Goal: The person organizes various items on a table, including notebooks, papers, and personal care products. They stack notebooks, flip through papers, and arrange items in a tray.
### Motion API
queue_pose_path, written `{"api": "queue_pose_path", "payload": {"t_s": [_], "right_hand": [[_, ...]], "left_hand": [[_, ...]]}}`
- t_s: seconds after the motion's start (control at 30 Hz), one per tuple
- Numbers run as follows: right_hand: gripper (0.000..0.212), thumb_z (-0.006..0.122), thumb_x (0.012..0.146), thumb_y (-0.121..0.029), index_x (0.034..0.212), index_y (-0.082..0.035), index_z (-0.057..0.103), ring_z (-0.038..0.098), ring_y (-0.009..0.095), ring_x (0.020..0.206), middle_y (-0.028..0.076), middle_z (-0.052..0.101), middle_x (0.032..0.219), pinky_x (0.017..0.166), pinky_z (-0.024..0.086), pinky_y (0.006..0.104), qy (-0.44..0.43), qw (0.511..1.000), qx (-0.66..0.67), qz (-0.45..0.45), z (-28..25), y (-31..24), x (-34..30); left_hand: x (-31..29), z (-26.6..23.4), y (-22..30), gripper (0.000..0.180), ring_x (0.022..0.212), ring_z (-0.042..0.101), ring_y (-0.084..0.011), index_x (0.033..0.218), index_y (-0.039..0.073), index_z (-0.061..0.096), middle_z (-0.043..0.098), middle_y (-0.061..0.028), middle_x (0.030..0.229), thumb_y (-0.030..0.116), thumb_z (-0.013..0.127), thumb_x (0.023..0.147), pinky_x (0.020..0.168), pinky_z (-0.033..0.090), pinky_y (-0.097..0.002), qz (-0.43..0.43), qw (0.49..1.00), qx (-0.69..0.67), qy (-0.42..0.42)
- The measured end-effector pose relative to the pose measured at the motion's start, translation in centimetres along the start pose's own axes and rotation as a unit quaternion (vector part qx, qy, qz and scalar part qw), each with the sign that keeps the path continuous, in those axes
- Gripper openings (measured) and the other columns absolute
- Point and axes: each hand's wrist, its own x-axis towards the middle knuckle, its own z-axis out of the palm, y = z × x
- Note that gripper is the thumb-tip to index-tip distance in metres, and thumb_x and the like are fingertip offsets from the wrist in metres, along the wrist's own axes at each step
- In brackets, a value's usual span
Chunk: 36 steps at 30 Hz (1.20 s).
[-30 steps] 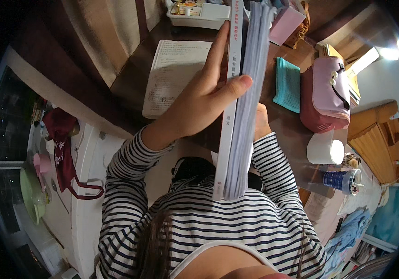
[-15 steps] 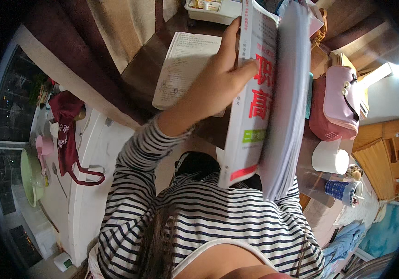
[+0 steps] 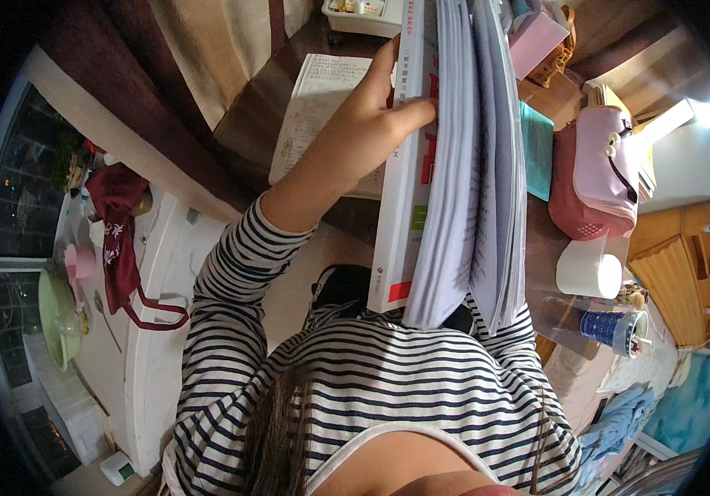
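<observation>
The left hand [image 3: 363,128] grasps a thick white book [image 3: 392,215] by its spine, thumb over the cover and the other fingers round the far side. The right hand is hidden behind the pages, so I cannot tell how its fingers stand. The book is held on edge above the lap, in front of the bench [image 3: 542,244], with a thick sheaf of papers [image 3: 452,174] and a thinner bundle [image 3: 505,207] fanned out beside it. As far as shows, book and papers are lifted and parted, not laid down; a written sheet [image 3: 309,112] lies flat on the bench to the left. As for writing, the spine bears small red and dark characters and a tiny mark near its foot; the cover has large red characters, partly hidden, a green block and a red band
</observation>
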Motion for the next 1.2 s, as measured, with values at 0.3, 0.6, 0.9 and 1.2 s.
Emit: {"api": "queue_pose_path", "payload": {"t_s": [0.3,0.6,0.9,1.2], "right_hand": [[0.047,0.059,0.088,-0.022,0.124,0.006,0.047,0.065,0.023,0.092,0.017,0.061,0.112,0.079,0.055,0.0318,-0.072,0.997,-0.002,-0.040,-0.2,-2.4,0.0],[0.052,0.070,0.080,-0.003,0.125,0.003,0.045,0.056,0.020,0.100,0.012,0.057,0.113,0.090,0.044,0.0312,0.157,0.834,-0.281,-0.449,1.0,-7.1,-10.2],[0.062,0.078,0.072,-0.007,0.123,0.003,0.044,0.054,0.019,0.099,0.011,0.055,0.111,0.087,0.043,0.0312,0.197,0.825,-0.317,-0.425,-5.8,-5.9,-14.6],[0.045,0.074,0.078,-0.008,0.115,0.006,0.052,0.058,0.020,0.095,0.012,0.060,0.106,0.085,0.046,0.0295,0.173,0.821,-0.420,-0.346,-2.6,-7.5,-15.3]], "left_hand": [[-0.6,0.9,-0.6,0.082,0.093,0.062,-0.0284,0.135,-0.006,0.022,0.055,-0.0236,0.110,0.037,0.067,0.082,0.080,0.052,-0.0359,0.094,0.986,0.138,-0.016],[-2.7,4.7,-1.3,0.052,0.098,0.058,-0.0188,0.121,-0.002,0.046,0.058,-0.0137,0.107,0.021,0.071,0.081,0.082,0.048,-0.0294,0.019,0.996,-0.087,0.011],[-4.4,9.1,-13.1,0.057,0.098,0.059,-0.0216,0.122,0.000,0.047,0.059,-0.0128,0.108,0.020,0.076,0.077,0.081,0.049,-0.0323,0.099,0.994,0.036,-0.022],[-5.5,8.4,-8.2,0.055,0.091,0.064,-0.0318,0.119,-0.003,0.049,0.062,-0.0216,0.099,0.036,0.067,0.085,0.076,0.051,-0.0403,-0.038,0.983,0.179,-0.011]]}}
